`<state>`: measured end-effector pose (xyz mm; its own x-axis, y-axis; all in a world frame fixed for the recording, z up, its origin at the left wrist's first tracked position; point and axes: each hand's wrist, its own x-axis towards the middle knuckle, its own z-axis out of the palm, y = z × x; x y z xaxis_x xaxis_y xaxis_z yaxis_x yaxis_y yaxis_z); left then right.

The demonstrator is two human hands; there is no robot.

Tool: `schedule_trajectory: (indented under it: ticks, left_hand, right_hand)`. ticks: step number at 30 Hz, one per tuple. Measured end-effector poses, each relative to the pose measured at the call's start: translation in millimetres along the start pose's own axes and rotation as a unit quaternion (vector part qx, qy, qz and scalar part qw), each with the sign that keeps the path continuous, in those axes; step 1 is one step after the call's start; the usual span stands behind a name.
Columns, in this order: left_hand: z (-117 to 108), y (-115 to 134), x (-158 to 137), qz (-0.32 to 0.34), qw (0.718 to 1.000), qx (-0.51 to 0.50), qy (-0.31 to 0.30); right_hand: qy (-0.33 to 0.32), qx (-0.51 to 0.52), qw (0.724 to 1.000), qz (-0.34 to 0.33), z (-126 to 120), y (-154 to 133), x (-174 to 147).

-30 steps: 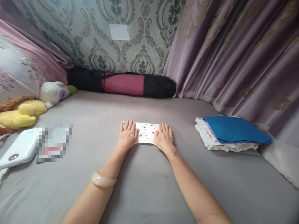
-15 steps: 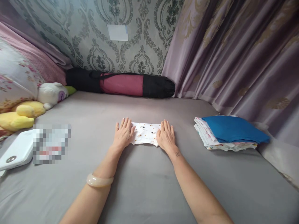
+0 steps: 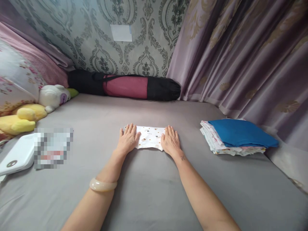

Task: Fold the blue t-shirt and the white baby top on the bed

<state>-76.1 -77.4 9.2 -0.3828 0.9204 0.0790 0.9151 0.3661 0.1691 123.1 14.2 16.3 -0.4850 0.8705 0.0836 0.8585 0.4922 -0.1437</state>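
Note:
A small white cloth garment [image 3: 150, 138] with a print of little figures and orange dots lies flat on the grey bed sheet [image 3: 149, 179]. Its exact kind is hard to tell, since both sides are covered by my hands. My left hand [image 3: 128, 138] rests flat on its left end, fingers pointing away from me. On the right end lies my right hand [image 3: 170, 138], palm down with fingers stretched out. Neither hand grips the cloth. A pale bangle [image 3: 103, 185] circles my left forearm.
To the right sits a stack of folded clothes [image 3: 237, 136] with a blue one on top. At left are a white device [image 3: 19, 154], a blurred packet [image 3: 53, 149] and plush toys [image 3: 54, 96]. A black and red long bag [image 3: 125, 86] lies along the wall.
Both hands have slid slightly toward me on the garment, uncovering a little of its far left corner. The other things stay where they were.

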Motion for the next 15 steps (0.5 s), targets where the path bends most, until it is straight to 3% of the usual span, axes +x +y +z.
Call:
schedule_trajectory:
  ticks: [6, 10, 15]
  left_hand:
    - [-5.2, 5.8, -2.0, 0.007, 0.999, 0.009, 0.044]
    - [-7.1, 16.5, -5.5, 0.067, 0.992, 0.022, 0.102]
    - [1.9, 24.7, -7.9, 0.115, 0.991, 0.03, 0.058]
  right_hand:
    - [0.032, -0.004, 0.999, -0.033, -5.7, -6.9, -2.0]
    - [0.036, 0.022, 0.996, -0.076, -4.6, -17.6, -4.3]
    - [0.01, 0.045, 0.995, -0.094, 4.4, -24.8, -7.0]
